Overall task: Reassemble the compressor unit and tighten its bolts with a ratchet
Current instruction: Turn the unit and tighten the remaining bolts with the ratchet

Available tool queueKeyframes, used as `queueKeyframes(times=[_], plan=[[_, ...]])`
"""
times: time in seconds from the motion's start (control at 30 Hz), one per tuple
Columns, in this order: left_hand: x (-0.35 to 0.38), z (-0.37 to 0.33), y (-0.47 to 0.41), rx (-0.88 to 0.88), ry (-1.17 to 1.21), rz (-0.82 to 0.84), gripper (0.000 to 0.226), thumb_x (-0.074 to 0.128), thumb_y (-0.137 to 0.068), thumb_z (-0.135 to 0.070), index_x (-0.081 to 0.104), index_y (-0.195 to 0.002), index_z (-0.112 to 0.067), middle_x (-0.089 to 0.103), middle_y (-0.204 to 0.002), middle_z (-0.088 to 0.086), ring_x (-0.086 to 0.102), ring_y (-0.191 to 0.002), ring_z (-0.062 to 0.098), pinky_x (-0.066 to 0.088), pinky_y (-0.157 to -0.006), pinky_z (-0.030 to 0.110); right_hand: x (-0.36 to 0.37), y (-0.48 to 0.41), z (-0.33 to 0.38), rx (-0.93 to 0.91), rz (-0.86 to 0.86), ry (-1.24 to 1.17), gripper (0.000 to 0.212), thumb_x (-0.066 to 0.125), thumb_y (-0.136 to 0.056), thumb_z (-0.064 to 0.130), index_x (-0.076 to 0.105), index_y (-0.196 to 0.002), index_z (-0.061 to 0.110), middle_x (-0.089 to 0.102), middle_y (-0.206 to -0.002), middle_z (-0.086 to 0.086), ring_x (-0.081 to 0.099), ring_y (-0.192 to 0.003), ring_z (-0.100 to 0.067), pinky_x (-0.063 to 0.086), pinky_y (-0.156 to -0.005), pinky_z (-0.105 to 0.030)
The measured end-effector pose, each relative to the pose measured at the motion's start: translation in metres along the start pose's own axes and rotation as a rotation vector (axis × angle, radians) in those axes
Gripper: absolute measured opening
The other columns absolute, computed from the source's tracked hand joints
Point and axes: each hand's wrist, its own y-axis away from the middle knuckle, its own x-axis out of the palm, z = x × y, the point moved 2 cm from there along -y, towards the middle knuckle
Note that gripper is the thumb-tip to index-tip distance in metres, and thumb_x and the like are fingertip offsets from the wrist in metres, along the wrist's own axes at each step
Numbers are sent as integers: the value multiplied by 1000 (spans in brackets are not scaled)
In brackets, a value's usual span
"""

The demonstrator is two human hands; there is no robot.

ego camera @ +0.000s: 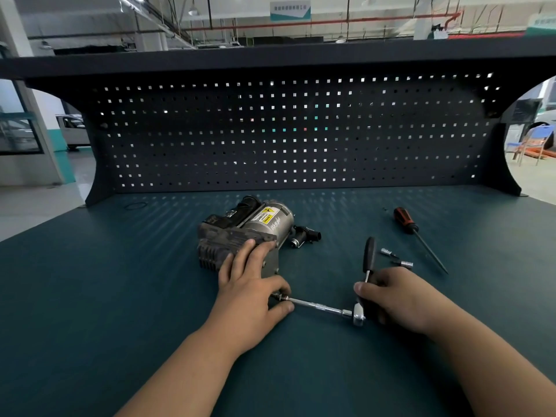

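The compressor unit (240, 230), a grey motor cylinder with a yellow warning label and a black finned block, lies on the green bench mat. My left hand (251, 284) rests on its near end, fingers spread over the block, thumb and forefinger pinching the socket tip of the extension bar (316, 306). The bar runs right to the ratchet (359, 316), whose black handle (369, 255) stands up and away. My right hand (397, 299) grips the ratchet near its head.
A small black fitting (305, 236) lies just right of the compressor. Two loose sockets (397, 258) sit beyond my right hand. A red-and-black screwdriver (418, 236) lies at the right. A dark pegboard (285, 130) closes the back of the bench.
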Motion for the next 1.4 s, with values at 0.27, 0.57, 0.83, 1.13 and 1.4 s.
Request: queueKeyframes(times=[0.27, 0.57, 0.83, 1.13, 1.4], plan=[[-1, -1, -1, 4, -11, 15, 21, 56, -86, -57, 65, -97, -42, -10, -155, -20, -45, -123, -3, -37, -97, 24, -3, 2, 2, -47, -71, 14, 37, 62, -89, 43, 61, -65, 14, 60, -47, 2, 52, -39, -9, 37, -45, -20], [-2, 0, -1, 7, 7, 14, 22, 55, -86, -58, 66, -97, -43, -9, -155, -19, -44, -124, -3, -35, -98, 25, -4, 18, 15, -277, 264, -361, 14, 70, -69, 19, 65, -74, 8, 64, -62, -10, 58, -54, -18, 46, -52, -25], [-1, -1, 0, 9, -8, 22, 22, 53, -87, -58, 57, -103, -43, -13, -154, -18, -45, -125, 1, -35, -99, 27, 3, -3, -4, -46, 52, -259, 25, 61, -93, 26, 58, -79, 6, 67, -60, -7, 55, -47, -18, 42, -45, -26], [-1, 0, -1, 7, 16, 12, 20, 56, -85, -58, 65, -96, -44, -11, -156, -18, -43, -127, 0, -34, -100, 26, -6, 9, 8, -250, 54, -293, 20, 72, -84, 19, 59, -77, 6, 63, -60, -5, 55, -50, -17, 44, -51, -31], [-1, 0, 0, 11, 25, 1, 20, 56, -85, -58, 64, -96, -44, -11, -154, -21, -42, -128, 1, -33, -101, 27, -5, 21, 17, -274, 264, -354, 22, 73, -72, 18, 59, -79, 2, 64, -65, -13, 57, -54, -19, 45, -52, -24]])
